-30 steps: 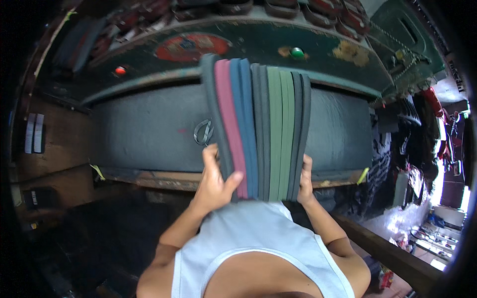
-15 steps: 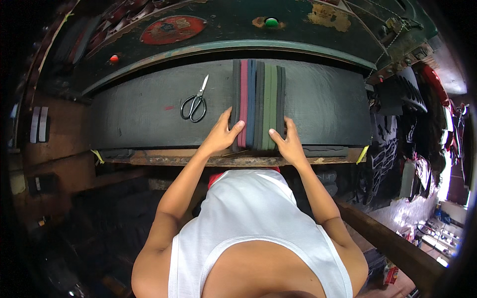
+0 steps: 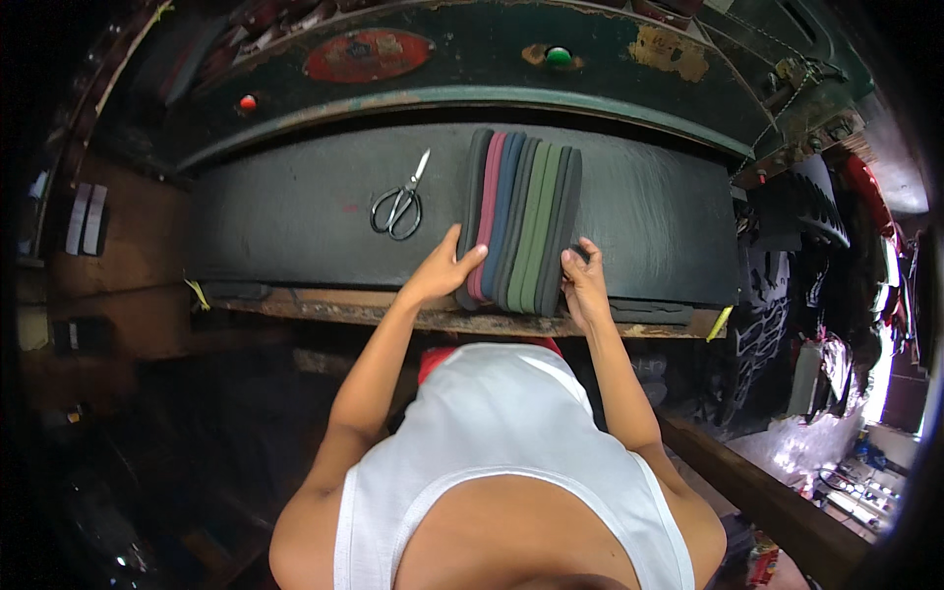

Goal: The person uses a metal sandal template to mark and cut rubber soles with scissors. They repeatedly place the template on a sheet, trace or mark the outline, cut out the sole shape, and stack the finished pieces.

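Observation:
A bundle of long, padded cloth strips (image 3: 536,211) stands side by side on the black bench top, in dark grey, maroon, blue and green. My left hand (image 3: 441,270) grips its left side, fingers down along the outer grey strip and thumb over the near part of the maroon one. Beside the bundle's near right corner, my right hand (image 3: 586,280) is closed, thumb and fingers pinching a small dark piece (image 3: 580,254); whether that piece belongs to the bundle I cannot tell. Black-handled scissors (image 3: 398,208) lie left of the bundle, blades pointing away.
Behind the black padded bench top (image 3: 669,206) rises a dark green metal panel (image 3: 482,69) with a red oval plate (image 3: 369,56). Flat dark pieces (image 3: 649,312) rest on the wooden ledge along the front. Dark items hang at the right, and a wooden beam (image 3: 767,492) slants below them.
My right hand has left the green strips and closed on a small dark piece at the bundle's right side. The bundle now leans slightly, its near end shifted left relative to its far end.

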The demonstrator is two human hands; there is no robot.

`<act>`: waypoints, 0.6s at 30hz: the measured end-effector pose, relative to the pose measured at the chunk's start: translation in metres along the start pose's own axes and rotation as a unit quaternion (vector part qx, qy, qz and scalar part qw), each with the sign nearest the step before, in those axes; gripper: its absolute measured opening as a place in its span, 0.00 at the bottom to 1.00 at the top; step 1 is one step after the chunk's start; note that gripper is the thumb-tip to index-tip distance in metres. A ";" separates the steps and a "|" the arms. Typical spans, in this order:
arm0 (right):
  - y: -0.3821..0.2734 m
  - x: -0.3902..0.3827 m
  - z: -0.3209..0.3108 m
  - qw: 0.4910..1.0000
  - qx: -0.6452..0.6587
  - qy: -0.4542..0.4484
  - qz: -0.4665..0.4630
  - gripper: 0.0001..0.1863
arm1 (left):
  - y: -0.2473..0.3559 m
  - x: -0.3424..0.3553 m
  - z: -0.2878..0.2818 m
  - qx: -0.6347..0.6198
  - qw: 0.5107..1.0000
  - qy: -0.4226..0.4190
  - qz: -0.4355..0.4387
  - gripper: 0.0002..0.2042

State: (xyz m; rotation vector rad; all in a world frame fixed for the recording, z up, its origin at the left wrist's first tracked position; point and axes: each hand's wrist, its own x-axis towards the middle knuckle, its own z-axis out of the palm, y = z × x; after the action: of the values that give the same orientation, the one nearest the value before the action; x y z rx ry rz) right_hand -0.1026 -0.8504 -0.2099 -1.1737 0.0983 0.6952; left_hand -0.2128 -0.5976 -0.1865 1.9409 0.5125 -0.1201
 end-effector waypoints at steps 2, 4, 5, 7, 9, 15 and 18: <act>0.000 0.005 0.006 0.996 0.065 -0.054 -0.009 0.37 | -0.007 0.002 -0.005 -0.040 0.999 -0.026 -0.020 0.47; 0.000 0.012 0.012 0.985 0.121 -0.094 0.084 0.38 | -0.012 0.005 -0.011 -0.090 0.995 -0.033 -0.020 0.48; -0.001 0.015 0.014 0.973 0.155 -0.118 0.126 0.39 | -0.013 0.005 -0.013 -0.117 0.992 -0.045 -0.016 0.49; 0.003 0.020 0.019 0.964 0.172 -0.128 0.159 0.42 | -0.012 0.004 -0.016 -0.150 0.987 -0.065 -0.003 0.49; 0.008 0.023 0.019 0.957 0.176 -0.164 0.164 0.45 | -0.011 0.001 -0.018 -0.166 0.984 -0.056 0.020 0.49; 0.021 0.024 0.001 0.954 0.209 -0.140 0.164 0.45 | -0.020 0.002 -0.013 -0.103 0.995 0.006 0.003 0.44; 0.023 0.021 -0.007 0.954 0.220 -0.140 0.147 0.46 | -0.032 0.001 -0.012 -0.158 0.987 0.030 -0.008 0.41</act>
State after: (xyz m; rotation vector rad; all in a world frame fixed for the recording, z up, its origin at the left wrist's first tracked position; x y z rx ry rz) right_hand -0.0966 -0.8420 -0.2407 -0.6276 0.1812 1.0368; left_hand -0.2264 -0.5756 -0.2090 1.6339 0.5510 0.0102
